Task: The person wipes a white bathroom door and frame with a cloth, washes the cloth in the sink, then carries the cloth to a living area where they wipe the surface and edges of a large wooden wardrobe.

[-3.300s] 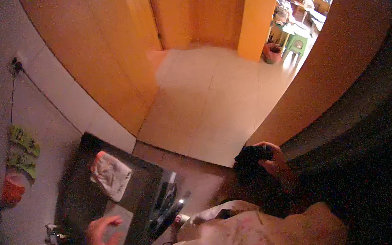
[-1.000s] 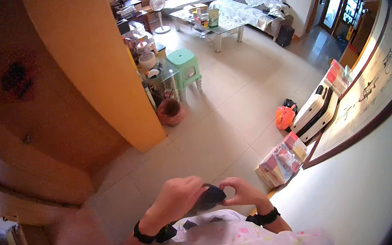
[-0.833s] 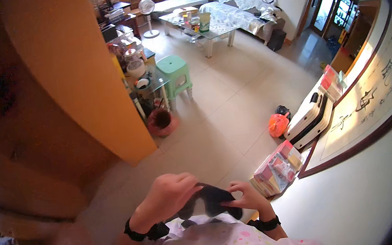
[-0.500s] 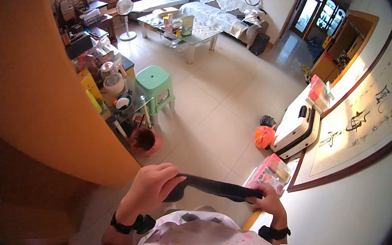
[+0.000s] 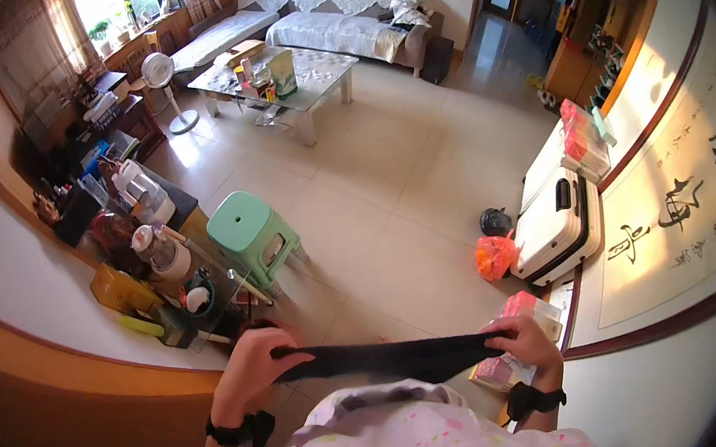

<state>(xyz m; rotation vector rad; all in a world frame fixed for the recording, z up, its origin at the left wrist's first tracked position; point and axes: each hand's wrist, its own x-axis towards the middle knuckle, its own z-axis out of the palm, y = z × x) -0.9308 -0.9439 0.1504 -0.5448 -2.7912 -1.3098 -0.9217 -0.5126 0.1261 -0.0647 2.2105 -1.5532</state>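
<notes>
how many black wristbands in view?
2: left wristband below the left hand, right wristband below the right hand. Both hands grip the black cloth strip.

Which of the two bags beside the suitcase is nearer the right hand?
The orange-red bag; the black bag sits beyond it, farther from the right hand.

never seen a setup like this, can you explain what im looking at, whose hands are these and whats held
There is no machine here: these are a person's own bare hands. The view comes from the left of two fisheye cameras worn on the head, looking down, so straight edges bend near the rim. The left hand and right hand grip opposite ends of a dark cloth strip, stretched between them above a pink-dotted garment. Beyond are a green stool, a white suitcase and a low table with a green package among the things on it.
</notes>
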